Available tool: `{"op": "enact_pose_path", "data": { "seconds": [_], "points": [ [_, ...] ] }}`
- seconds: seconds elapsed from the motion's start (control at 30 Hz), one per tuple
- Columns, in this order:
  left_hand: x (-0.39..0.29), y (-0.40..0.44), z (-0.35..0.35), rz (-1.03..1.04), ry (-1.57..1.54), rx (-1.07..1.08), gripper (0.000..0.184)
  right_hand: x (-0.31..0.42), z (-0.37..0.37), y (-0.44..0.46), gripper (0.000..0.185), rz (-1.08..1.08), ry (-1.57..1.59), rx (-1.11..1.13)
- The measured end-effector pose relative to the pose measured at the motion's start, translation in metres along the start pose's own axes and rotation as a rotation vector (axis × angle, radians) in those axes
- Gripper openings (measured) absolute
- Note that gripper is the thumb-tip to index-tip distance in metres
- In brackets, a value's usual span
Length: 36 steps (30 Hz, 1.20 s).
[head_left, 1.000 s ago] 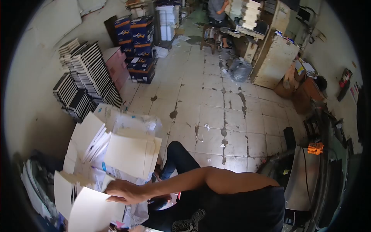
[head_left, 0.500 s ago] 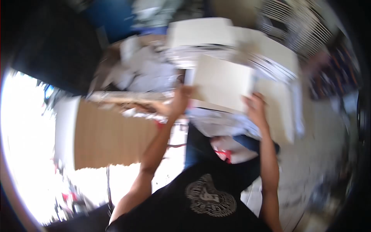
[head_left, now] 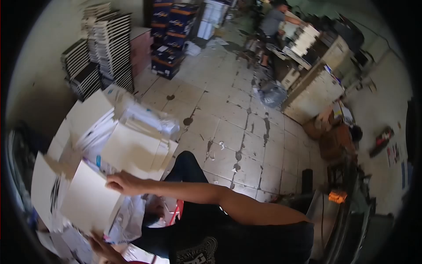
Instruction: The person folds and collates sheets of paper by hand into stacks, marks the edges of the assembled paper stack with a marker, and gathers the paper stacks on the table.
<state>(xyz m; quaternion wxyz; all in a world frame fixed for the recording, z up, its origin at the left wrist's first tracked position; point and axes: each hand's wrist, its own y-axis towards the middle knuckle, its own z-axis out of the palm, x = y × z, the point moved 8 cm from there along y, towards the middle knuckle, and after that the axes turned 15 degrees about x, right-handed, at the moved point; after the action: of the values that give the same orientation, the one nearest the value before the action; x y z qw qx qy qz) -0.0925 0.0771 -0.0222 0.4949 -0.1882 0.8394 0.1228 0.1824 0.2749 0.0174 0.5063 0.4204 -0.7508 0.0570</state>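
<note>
A stack of cream sheets (head_left: pixel 90 198) lies tilted in front of me at the lower left, on white wrapping paper (head_left: pixel 128 220). My right hand (head_left: pixel 125 182) grips the stack's right edge with curled fingers. At its near edge is my left hand (head_left: pixel 105 250), its thumb against the sheets and its other fingers partly hidden. Just beyond lies another pile of cream sheets (head_left: pixel 132 147) with uneven edges. More cream sheets (head_left: pixel 90 116) are piled farther back, and others (head_left: pixel 44 185) stand at the left.
Tall stacks of dark-and-white bundles (head_left: pixel 110 48) rise by the wall, beside dark blue boxes (head_left: pixel 169 59). A tiled floor (head_left: pixel 220 119) with stains and scraps stretches ahead. At the back right, a person (head_left: pixel 272 24) sits by machinery. A cabinet (head_left: pixel 312 94) stands at the right.
The view has swung to the right, showing the floor and the far side of the room. Both hands stay at the edges of the cream stack, which now appears at the lower left.
</note>
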Motion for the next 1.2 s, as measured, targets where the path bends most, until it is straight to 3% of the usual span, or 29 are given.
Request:
{"op": "enact_pose_path", "data": {
  "seconds": [0.03,0.13,0.23,0.43,0.5,0.6,0.63,0.7,0.77,0.83,0.87,1.03,1.2],
  "points": [
    [-0.034,-0.01,0.0,0.074,-0.009,-0.128,0.039,0.001,-0.002,0.001,0.026,0.022,0.134,0.04],
    [-0.064,-0.024,0.01,-0.325,-0.006,0.002,0.051,0.02,-0.01,-0.009,0.032,-0.038,0.291,0.068],
    [-0.053,-0.024,-0.008,0.028,0.092,-0.278,0.053,0.03,-0.013,-0.014,0.039,-0.031,0.215,0.084],
    [-0.055,-0.022,-0.013,0.408,0.246,-0.421,0.046,0.033,-0.025,-0.015,0.027,-0.079,-0.023,-0.137],
    [-0.017,-0.01,-0.008,0.275,0.214,-0.318,0.035,0.02,-0.016,-0.006,0.021,-0.084,-0.007,-0.103],
    [0.048,-0.02,-0.015,0.297,0.171,-0.282,0.033,-0.018,0.0,0.003,0.01,-0.094,0.174,-0.098],
    [0.007,-0.012,-0.01,0.226,0.19,-0.265,0.027,-0.022,-0.001,0.012,0.012,-0.058,0.137,-0.005],
    [-0.048,0.0,-0.003,0.06,0.226,-0.195,0.029,-0.004,-0.016,0.011,0.023,-0.078,-0.208,-0.061],
    [-0.07,-0.001,0.006,0.034,0.175,-0.184,0.037,-0.011,-0.01,0.015,0.029,0.106,-0.263,0.191],
    [-0.048,0.0,0.006,-0.036,0.216,-0.22,0.042,-0.011,0.002,0.014,0.028,0.153,-0.312,0.287],
    [-0.044,0.003,0.011,0.042,0.313,-0.257,0.045,-0.023,0.01,0.013,0.028,0.162,-0.332,0.31],
    [-0.013,0.001,0.009,-0.1,0.303,-0.195,0.045,-0.032,0.027,0.006,0.03,0.242,-0.363,0.474],
    [0.003,0.001,0.015,-0.152,0.253,-0.175,0.043,-0.04,0.038,-0.001,0.024,0.173,-0.441,0.465]
  ]
}}
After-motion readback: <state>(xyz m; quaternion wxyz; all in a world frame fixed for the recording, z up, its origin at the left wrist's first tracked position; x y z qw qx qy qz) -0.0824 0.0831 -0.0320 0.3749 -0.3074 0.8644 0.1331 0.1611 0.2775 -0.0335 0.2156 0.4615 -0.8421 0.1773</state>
